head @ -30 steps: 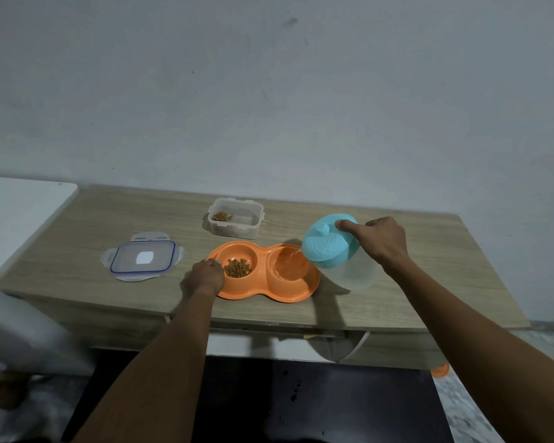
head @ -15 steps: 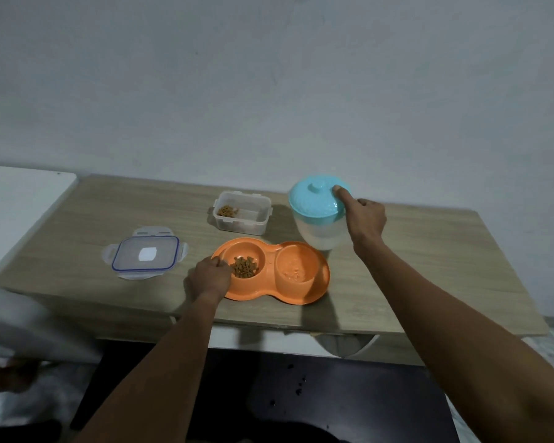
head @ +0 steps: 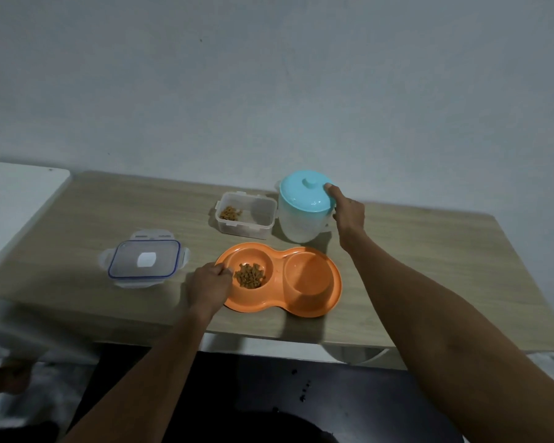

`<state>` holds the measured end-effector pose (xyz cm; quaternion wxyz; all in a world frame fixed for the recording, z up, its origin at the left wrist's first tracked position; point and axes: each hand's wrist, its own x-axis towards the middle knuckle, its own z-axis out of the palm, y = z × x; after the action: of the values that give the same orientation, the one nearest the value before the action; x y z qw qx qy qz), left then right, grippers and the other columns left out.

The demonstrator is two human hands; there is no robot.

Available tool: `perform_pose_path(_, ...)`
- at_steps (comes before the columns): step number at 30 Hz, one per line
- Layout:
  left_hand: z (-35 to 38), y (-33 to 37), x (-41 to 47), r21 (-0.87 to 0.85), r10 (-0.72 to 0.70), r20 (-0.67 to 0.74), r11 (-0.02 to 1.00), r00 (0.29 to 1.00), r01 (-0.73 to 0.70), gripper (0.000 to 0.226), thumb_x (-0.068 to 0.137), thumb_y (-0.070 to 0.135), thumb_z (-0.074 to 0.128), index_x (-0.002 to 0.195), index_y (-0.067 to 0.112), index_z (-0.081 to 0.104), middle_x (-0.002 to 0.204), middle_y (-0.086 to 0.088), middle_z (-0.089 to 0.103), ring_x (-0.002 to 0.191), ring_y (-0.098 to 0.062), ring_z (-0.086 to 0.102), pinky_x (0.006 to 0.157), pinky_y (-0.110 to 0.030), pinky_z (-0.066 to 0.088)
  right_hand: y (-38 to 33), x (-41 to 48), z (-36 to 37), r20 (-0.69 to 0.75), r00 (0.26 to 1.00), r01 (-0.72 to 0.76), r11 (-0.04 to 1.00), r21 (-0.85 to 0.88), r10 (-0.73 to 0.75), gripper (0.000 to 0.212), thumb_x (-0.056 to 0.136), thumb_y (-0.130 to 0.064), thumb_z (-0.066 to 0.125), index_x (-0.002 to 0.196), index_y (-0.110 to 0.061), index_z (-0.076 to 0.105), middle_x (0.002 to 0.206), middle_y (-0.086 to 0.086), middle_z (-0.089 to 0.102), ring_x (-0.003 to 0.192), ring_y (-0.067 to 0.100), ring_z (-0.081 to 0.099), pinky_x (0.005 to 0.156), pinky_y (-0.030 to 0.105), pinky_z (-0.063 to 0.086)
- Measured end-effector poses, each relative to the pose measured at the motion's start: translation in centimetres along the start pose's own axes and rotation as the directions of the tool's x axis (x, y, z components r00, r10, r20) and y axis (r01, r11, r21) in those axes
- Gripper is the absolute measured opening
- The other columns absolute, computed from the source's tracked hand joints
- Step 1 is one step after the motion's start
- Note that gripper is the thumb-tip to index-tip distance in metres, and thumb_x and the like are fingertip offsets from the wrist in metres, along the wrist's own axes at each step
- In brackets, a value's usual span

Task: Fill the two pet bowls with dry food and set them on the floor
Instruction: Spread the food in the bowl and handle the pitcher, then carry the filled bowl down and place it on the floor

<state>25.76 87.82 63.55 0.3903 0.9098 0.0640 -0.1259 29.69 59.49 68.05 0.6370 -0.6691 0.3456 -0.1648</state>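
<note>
Orange double pet bowl (head: pixel 301 302) sits near the front edge of the wooden bench (head: pixel 429 266), and every other place is given from it. Its left well holds a small heap of brown dry food (head: pixel 250 275); its right well (head: pixel 307 276) looks bare of kibble, though whether it holds clear liquid cannot be told. At the bowl's left rim, the left hand (head: pixel 209 288) is curled, thumb and fingers pinching the rim in a narrow grip. Left of the bowl, apart from it, a clear lid with a blue seal (head: pixel 144 263) lies flat on the bench. Behind the bowl, a clear plastic box (head: pixel 246 219) stands open with a little kibble in its left corner. Just beside that box, behind the bowl's right well, a translucent jug with a light blue lid (head: pixel 304 207) stands upright on the bench. The right hand (head: pixel 349 215) is at the jug's right side, one fingertip on the lid's edge and the other fingers closed toward the jug's side; the handle itself is hidden, so how firmly it is gripped cannot be told. Behind everything is a plain grey wall (head: pixel 269 91).
</note>
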Motion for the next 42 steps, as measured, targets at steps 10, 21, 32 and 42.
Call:
perform_pose_path(10, -0.3, 0.0, 0.2, 0.013, -0.028, 0.01, 1.0, 1.0, 0.027, 0.03, 0.095, 0.029, 0.049, 0.096, 0.011, 0.073, 0.077, 0.004, 0.059, 0.063, -0.007, 0.048, 0.056, -0.025, 0.034, 5.3, -4.0, -1.2, -0.215, 0.975, -0.102, 0.967, -0.232, 0.051, 0.062, 0.093, -0.07, 0.043, 0.126, -0.02, 0.059, 0.132, 0.011, 0.06, 0.122, 0.032, 0.056, 0.105, 0.052, 0.045)
perform_pose_path(21, 0.7, 1.3, -2.1, -0.002, -0.083, -0.157, 0.997, 0.984, 0.083, 0.03, 0.097, 0.03, 0.049, 0.102, 0.013, 0.073, 0.092, -0.006, 0.067, 0.075, -0.017, 0.045, 0.07, -0.028, 0.03, 10.2, -10.6, -5.4, -0.025, 0.991, -0.131, 0.904, -0.408, 0.132, 0.037, 0.097, -0.039, 0.057, 0.118, -0.012, 0.072, 0.123, 0.017, 0.066, 0.108, 0.034, 0.062, 0.099, 0.052, 0.051)
perform_pose_path(32, 3.8, 6.3, -7.0, -0.212, -0.059, -0.149, 0.977, 0.987, 0.026, 0.02, 0.089, 0.031, 0.057, 0.083, 0.023, 0.074, 0.071, 0.007, 0.062, 0.067, -0.017, 0.055, 0.062, -0.026, 0.037, 8.5, -11.3, -14.1, 0.051, 0.984, -0.162, 0.98, -0.114, 0.169, 0.014, 0.099, -0.028, 0.06, 0.113, -0.028, 0.061, 0.109, -0.002, 0.062, 0.099, 0.018, 0.06, 0.085, 0.038, 0.051)
perform_pose_path(42, 13.7, 17.1, -17.8, -0.32, 0.074, -0.094, 0.942, 0.993, -0.101, 0.023, 0.084, 0.037, 0.064, 0.097, 0.025, 0.078, 0.076, 0.013, 0.067, 0.087, -0.022, 0.062, 0.076, -0.031, 0.043, 6.3, -12.0, -33.9, -0.044, 0.995, -0.094, 0.996, 0.005, 0.095, 0.036, 0.098, -0.03, 0.061, 0.132, -0.019, 0.061, 0.123, 0.009, 0.065, 0.107, 0.029, 0.063, 0.087, 0.046, 0.058)
